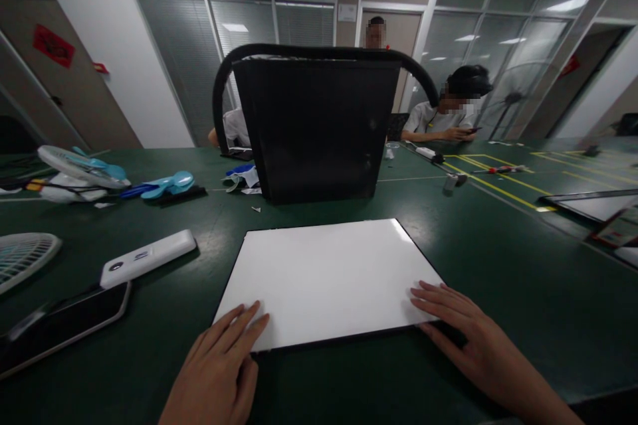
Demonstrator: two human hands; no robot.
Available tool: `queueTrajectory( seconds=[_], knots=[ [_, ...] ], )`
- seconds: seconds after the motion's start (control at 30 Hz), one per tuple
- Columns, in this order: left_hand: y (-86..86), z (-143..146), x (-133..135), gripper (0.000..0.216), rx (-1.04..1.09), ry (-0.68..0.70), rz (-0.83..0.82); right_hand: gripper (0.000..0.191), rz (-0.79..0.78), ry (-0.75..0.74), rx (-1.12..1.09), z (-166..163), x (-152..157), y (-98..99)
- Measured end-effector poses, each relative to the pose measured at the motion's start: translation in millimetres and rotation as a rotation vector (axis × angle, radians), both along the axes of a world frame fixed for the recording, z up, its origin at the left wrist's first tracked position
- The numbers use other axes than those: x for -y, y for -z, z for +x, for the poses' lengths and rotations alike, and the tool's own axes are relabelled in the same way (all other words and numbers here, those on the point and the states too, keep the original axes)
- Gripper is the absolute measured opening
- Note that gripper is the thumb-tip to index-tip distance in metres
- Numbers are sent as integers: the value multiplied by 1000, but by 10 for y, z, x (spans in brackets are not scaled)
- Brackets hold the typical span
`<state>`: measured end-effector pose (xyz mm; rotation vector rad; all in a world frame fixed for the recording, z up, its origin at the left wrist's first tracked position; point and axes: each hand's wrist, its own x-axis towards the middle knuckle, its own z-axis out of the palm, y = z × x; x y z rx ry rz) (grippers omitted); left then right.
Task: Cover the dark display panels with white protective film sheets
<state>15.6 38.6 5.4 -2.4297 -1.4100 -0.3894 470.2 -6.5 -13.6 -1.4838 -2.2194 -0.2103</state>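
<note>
A white rectangular board (326, 279) with a thin dark edge lies flat on the green table before me. My left hand (219, 358) rests on its near left corner, fingers stretched out over the white surface. At the near right corner, my right hand (461, 325) lies with its fingers extended on the board and the thumb by the edge. Neither hand is wrapped around anything. Just beyond the board stands a black panel (319, 129) with a curved black tube over its top.
To the left lie a phone (64, 329), a white oblong device (149, 257) and blue handheld fans (169, 184). Crumpled cloth or paper (242, 178) sits beside the panel. On the right are yellow tape lines (493, 182) and a framed board (598, 204). People are across the table.
</note>
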Motion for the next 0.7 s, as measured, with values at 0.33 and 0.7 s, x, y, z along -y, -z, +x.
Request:
queueTrajectory(
  seconds=[0.33, 0.7],
  knots=[
    [16, -14, 0, 49, 36, -14, -53, 42, -95, 34, -102, -14, 23, 18],
    [36, -30, 35, 55, 198, -137, 33, 61, 90, 407, -41, 77, -21, 144]
  ],
)
